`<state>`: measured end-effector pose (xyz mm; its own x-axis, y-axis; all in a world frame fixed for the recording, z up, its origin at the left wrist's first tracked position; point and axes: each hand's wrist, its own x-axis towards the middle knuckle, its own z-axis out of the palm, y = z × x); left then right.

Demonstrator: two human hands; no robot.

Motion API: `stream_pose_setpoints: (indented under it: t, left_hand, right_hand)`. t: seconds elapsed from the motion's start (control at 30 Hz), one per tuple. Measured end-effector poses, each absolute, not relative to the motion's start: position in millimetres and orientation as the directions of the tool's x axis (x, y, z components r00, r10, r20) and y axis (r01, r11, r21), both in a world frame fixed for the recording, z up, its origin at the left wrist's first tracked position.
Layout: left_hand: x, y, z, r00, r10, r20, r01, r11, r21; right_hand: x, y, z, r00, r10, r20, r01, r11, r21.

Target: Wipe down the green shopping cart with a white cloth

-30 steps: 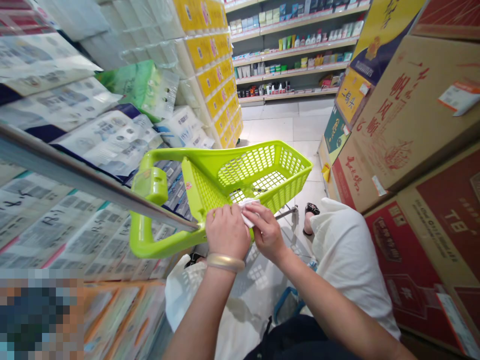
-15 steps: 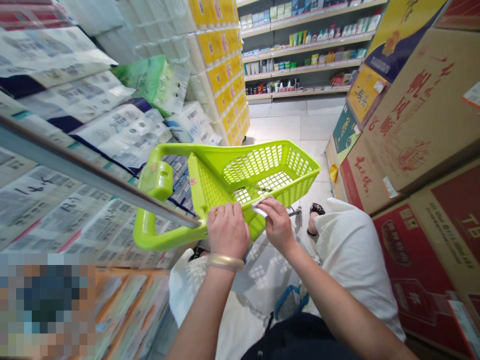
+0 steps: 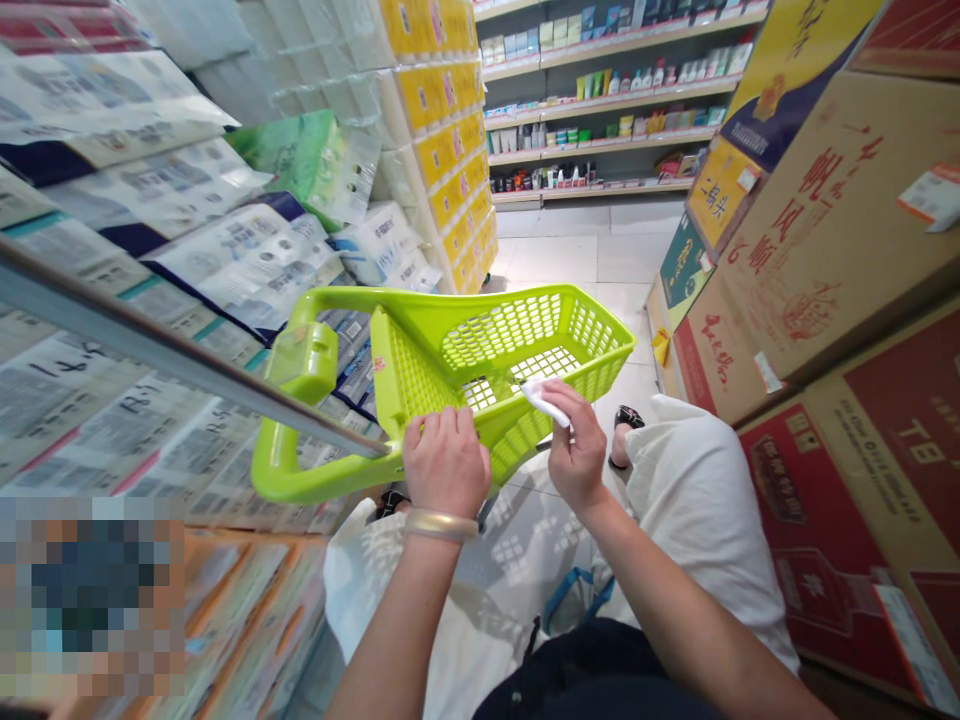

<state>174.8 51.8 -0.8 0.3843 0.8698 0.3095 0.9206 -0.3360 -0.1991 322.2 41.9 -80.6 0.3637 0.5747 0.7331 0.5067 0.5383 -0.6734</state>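
A lime-green plastic shopping cart (image 3: 517,420) with a perforated basket stands sideways in front of me. My left hand (image 3: 448,462) wraps over its near rim close to the handle end, fingers curled inside. Farther along the same rim is my right hand (image 3: 576,445), pinching a folded white wipe or tissue (image 3: 546,402) between thumb and fingers. The wipe lies at the rim; whether it presses on the plastic is hard to tell. Through the basket's holes I see the pale floor. The cart's looped handle (image 3: 289,485) points left.
Stacked white packs (image 3: 255,250) and a metal pole (image 3: 187,355) rise close on the left. Cardboard boxes (image 3: 840,240) wall the right side. Shelves of bottles and tubes (image 3: 615,95) cross the far end of the tiled aisle (image 3: 555,255). A blurred patch covers the lower left.
My right hand has slid along the rim toward the basket's far right end with the white wipe. My left hand keeps its hold on the rim. The view has shifted slightly.
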Motion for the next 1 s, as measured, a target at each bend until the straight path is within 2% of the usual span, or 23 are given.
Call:
stream_pose_setpoints:
  t: [0.1, 0.2, 0.27, 0.43, 0.63, 0.87, 1.0]
  left_hand:
    - [174, 47, -1, 0.387, 0.864, 0.321, 0.919, -0.335, -0.208]
    - [174, 42, -2, 0.404, 0.851, 0.336, 0.913, -0.349, -0.212]
    - [174, 38, -3, 0.412, 0.844, 0.344, 0.910, -0.358, -0.210]
    - [172, 30, -3, 0.404, 0.845, 0.349, 0.914, -0.358, -0.192]
    - [168, 21, -4, 0.405, 0.837, 0.369, 0.914, -0.361, -0.185]
    - [171, 13, -6, 0.321, 0.863, 0.391, 0.947, -0.288, -0.142]
    - [172, 10, -6, 0.310, 0.863, 0.399, 0.950, -0.296, -0.098]
  right_hand:
    - [315, 45, -79, 0.207, 0.612, 0.763, 0.590, 0.544, -0.596]
    - [307, 50, -88, 0.047, 0.675, 0.736, 0.665, 0.529, -0.527]
    - [312, 52, -98, 0.058, 0.690, 0.721, 0.695, 0.491, -0.525]
    - [320, 45, -101, 0.221, 0.678, 0.701, 0.715, 0.376, -0.589]
    - [299, 27, -91, 0.015, 0.690, 0.724, 0.642, 0.548, -0.536]
    - [324, 26, -109, 0.236, 0.691, 0.683, 0.684, 0.381, -0.622]
    - [302, 18, -103, 0.083, 0.712, 0.698, 0.648, 0.494, -0.580]
